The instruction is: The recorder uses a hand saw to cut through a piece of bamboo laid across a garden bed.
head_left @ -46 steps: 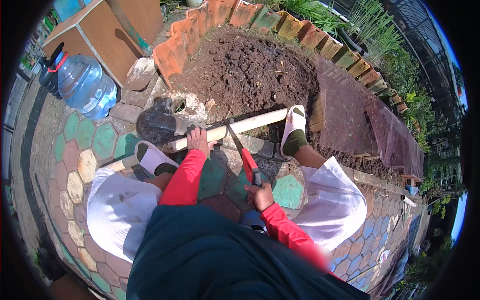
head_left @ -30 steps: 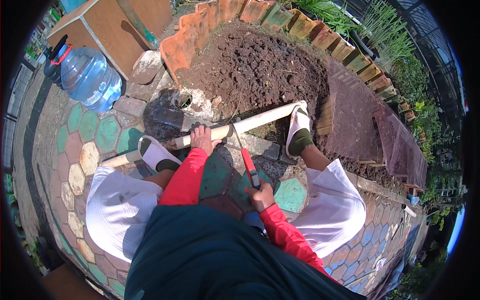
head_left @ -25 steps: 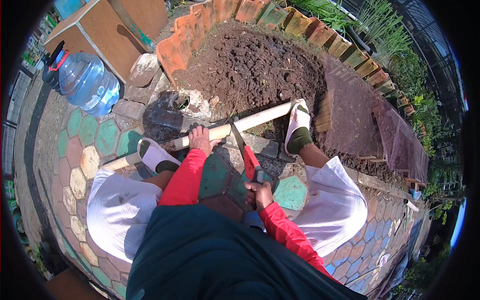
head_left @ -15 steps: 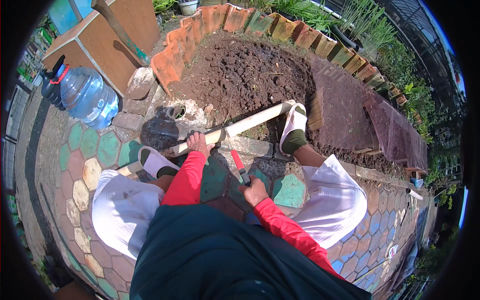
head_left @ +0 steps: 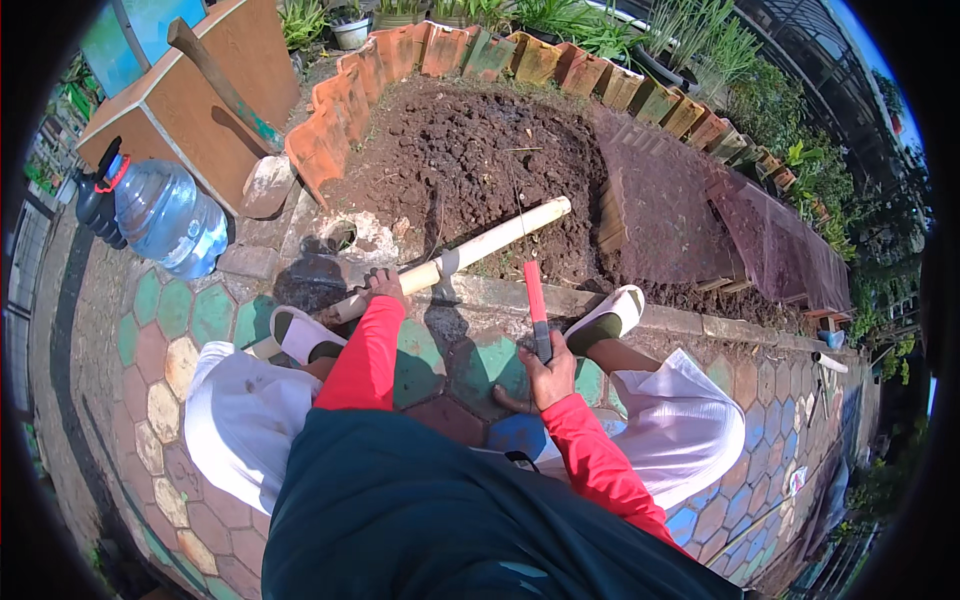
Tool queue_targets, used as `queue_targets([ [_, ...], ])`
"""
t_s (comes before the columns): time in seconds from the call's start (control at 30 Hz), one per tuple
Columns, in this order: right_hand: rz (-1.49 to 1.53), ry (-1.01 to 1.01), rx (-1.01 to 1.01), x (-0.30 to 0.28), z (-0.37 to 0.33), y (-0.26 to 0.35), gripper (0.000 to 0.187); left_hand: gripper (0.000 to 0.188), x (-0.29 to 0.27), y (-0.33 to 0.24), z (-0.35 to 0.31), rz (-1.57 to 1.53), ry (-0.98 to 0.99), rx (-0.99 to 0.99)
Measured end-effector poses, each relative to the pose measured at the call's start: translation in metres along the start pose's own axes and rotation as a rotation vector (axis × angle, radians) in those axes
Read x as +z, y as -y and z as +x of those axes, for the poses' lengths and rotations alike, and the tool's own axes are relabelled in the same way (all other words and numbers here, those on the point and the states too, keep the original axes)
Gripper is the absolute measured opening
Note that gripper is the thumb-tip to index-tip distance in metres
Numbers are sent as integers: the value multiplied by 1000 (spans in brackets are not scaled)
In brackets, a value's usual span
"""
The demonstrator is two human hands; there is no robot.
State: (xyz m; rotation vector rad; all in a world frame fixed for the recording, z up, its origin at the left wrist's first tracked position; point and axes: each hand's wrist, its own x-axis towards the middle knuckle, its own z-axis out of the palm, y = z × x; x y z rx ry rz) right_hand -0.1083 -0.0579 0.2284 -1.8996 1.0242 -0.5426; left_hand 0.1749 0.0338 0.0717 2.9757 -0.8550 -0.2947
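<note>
A long pale pole [head_left: 500,235], which looks like bamboo, slants from beside my left foot over the stone kerb, its far end above the soil. My left hand [head_left: 383,288] is closed over the pole near the left foot. In my right hand [head_left: 549,370] is a hand saw [head_left: 535,295], gripped by the dark lower part of its red handle. Its blade shows edge-on as a thin line crossing in front of or over the pole near the far end; whether it touches cannot be told. My right slipper [head_left: 622,310] rests by the kerb, apart from the pole.
Ahead lies a soil bed [head_left: 470,140] edged with upright roof tiles [head_left: 445,50]. Dark netting [head_left: 665,200] covers its right part. At left stand a large water bottle [head_left: 172,220] and a brown wooden box [head_left: 190,110] with a long handle leaning on it. Hexagonal pavers [head_left: 490,375] lie underfoot.
My right foot has come off the pole down to the kerb. The saw has moved right and now points up toward the pole's far end. My left hand has stayed on the pole.
</note>
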Motion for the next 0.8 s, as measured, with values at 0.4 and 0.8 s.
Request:
queue_targets([
  [0.4, -366, 223, 258, 57, -60, -120, 50, 50, -9, -114, 65, -292, 46, 301],
  [0.8, -656, 202, 7, 40, 112, -80, 45, 62, 6, -118, 81, -226, 297, 311],
])
